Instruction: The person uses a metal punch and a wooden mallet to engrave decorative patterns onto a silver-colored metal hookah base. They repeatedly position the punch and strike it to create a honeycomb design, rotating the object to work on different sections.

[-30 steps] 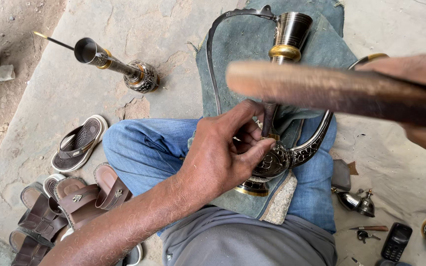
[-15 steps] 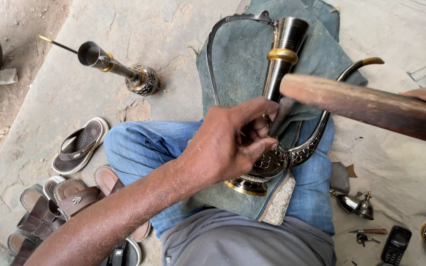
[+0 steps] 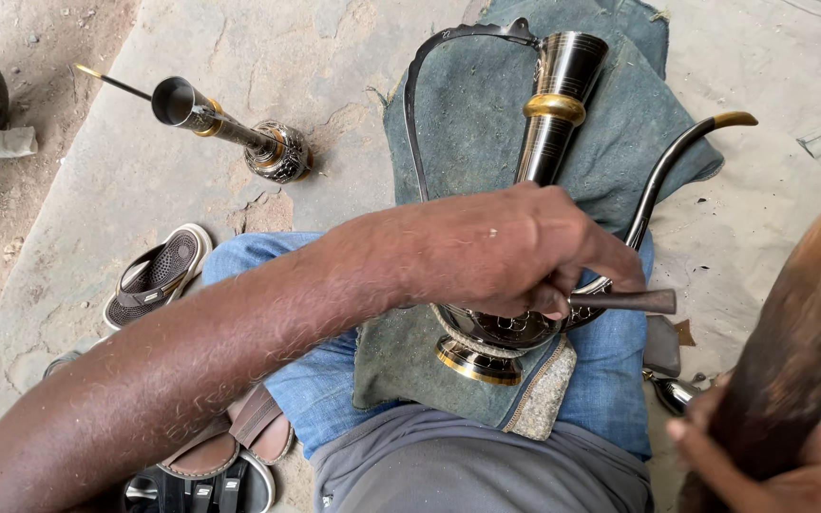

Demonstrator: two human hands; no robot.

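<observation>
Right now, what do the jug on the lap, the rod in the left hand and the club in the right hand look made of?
Jug: likely metal, dark polished, gold-coloured bands, sharp reflections. Rod in the left hand: probably metal, dull brown, smooth. Club in the right hand: seemingly wood, brown and streaked, though blurred.

We are seeing a dark engraved metal ewer with gold bands (image 3: pixel 551 114) lying on a grey-green cloth (image 3: pixel 472 133) over blue jeans (image 3: pixel 610 370), a brown wooden mallet (image 3: pixel 791 351) and grey sandals (image 3: pixel 159 275).
</observation>
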